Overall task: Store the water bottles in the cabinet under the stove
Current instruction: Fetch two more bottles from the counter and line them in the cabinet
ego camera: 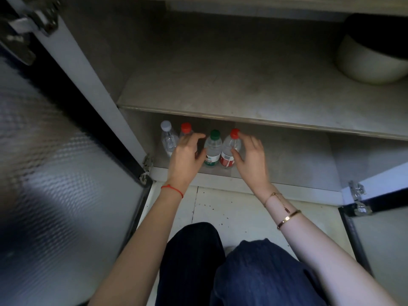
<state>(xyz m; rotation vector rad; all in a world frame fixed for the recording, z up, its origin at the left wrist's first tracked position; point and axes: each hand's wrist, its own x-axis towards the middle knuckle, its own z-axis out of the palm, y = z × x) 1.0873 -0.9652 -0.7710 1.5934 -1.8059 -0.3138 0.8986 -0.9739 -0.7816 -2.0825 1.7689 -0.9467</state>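
Note:
Several clear water bottles stand upright in a row on the bottom shelf (287,164) of the open cabinet. At the far left is a white-capped bottle (169,138). A red-capped bottle (186,128) beside it is mostly hidden behind my left hand (185,156). Then come a green-capped bottle (213,151) and a second red-capped bottle (229,151) with a red label. My left hand is spread just left of the green-capped bottle. My right hand (251,157) is spread at the right side of the second red-capped bottle, with thumb and forefinger touching it.
The upper shelf (220,91) holds a white pot with a dark lid (373,54) at the far right. A textured glass door (55,173) stands open on the left, and another door (379,228) on the right. My knees (220,261) are over the tiled floor (231,208).

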